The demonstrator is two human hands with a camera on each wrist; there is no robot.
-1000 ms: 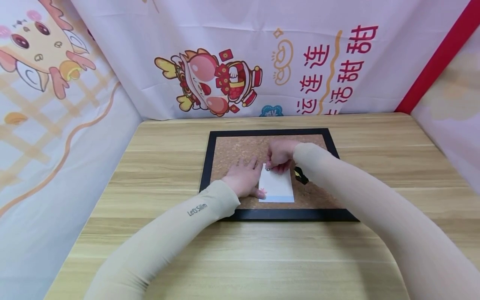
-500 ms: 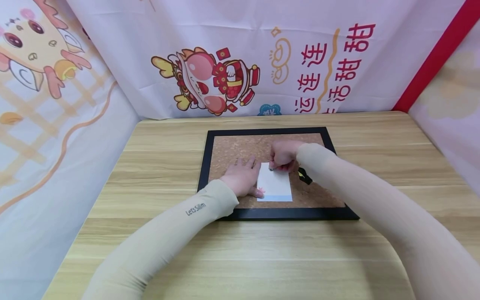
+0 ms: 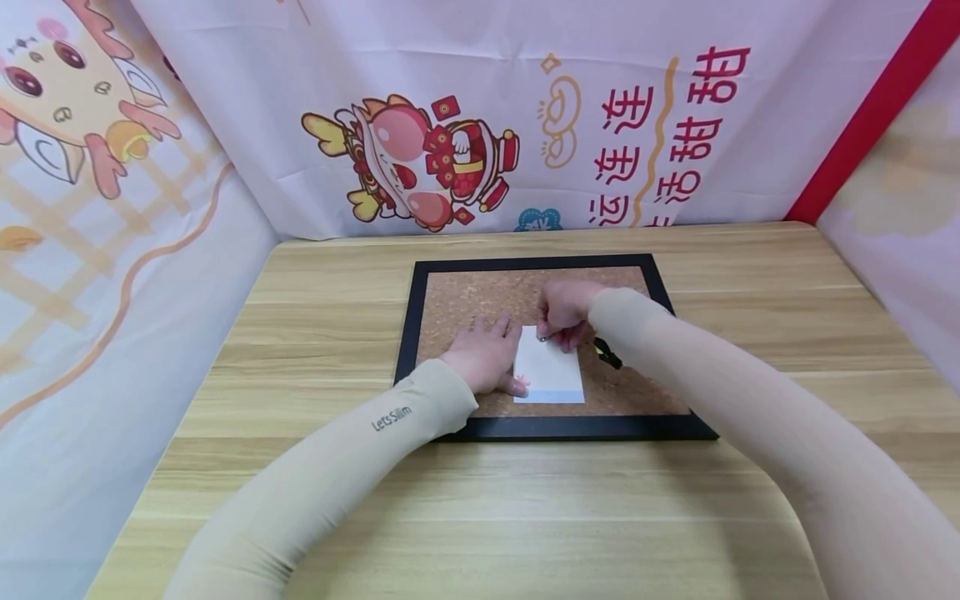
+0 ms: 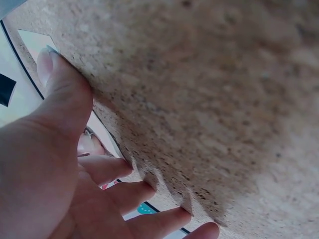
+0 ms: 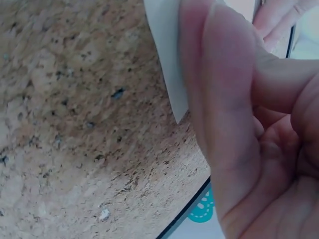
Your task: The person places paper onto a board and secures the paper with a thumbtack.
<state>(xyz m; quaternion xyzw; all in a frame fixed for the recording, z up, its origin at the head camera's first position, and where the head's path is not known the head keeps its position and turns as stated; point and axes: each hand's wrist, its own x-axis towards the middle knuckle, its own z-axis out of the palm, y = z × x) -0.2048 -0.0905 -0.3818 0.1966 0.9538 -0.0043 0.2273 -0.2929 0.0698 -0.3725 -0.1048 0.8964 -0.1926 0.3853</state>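
A white sheet of note paper (image 3: 547, 367) with a blue strip along its lower edge lies on the corkboard (image 3: 465, 292). My left hand (image 3: 483, 354) rests on the cork beside it, fingers spread, its thumb pressing the paper's lower left corner. Near the top edge of the sheet, my right hand (image 3: 562, 312) pinches a small shiny thumbtack (image 3: 542, 338), mostly covered by the fingertips. In the right wrist view, the fingers (image 5: 229, 74) are bent close over the paper (image 5: 167, 55). Whether the tack's point has entered the cork is hidden.
A small black and yellow item (image 3: 607, 353) lies on the cork beside the right wrist, partly hidden by the sleeve. The board's black frame (image 3: 585, 429) rests on a wooden table (image 3: 480, 508). Printed cloth (image 3: 465, 50) hangs behind.
The view shifts slightly. My right hand turns and shifts a little at the top of the paper, still pinching the thumbtack. The left hand stays put.
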